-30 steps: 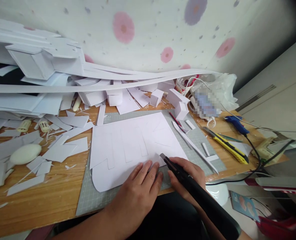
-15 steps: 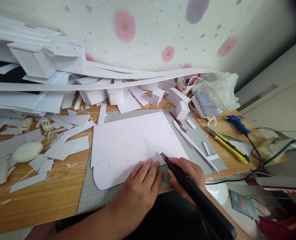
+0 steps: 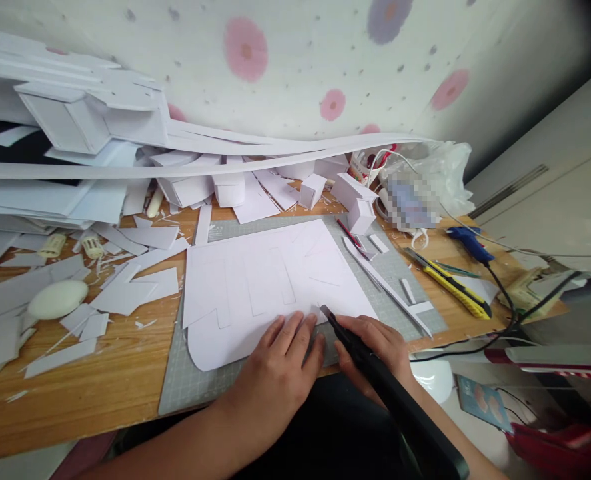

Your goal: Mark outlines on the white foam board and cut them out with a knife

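Observation:
A white sheet of card or foam board [image 3: 260, 280] with pencilled outlines lies on the grey cutting mat [image 3: 180, 387]. My left hand [image 3: 282, 367] rests flat on its near edge, fingers stretched out and slightly apart. Closed around a black utility knife [image 3: 405, 407], my right hand [image 3: 375, 343] is just right of the left fingertips. The blade tip meets the sheet near its lower right edge; any cut there is too fine to make out. A red pen-like stick [image 3: 348, 232] and thin white strips [image 3: 388, 290] lie on the mat beside the sheet.
A yellow utility knife [image 3: 455, 287] and a blue glue gun [image 3: 470, 243] with its cord lie to the right. White offcuts [image 3: 130, 293] and a white oval object [image 3: 58, 300] cover the left side. White box-shaped pieces [image 3: 190, 190] and a long strip [image 3: 255, 160] stretch across the back.
The view has shifted slightly. Both hands, the knife tip and the sheet keep nearly the same positions relative to each other.

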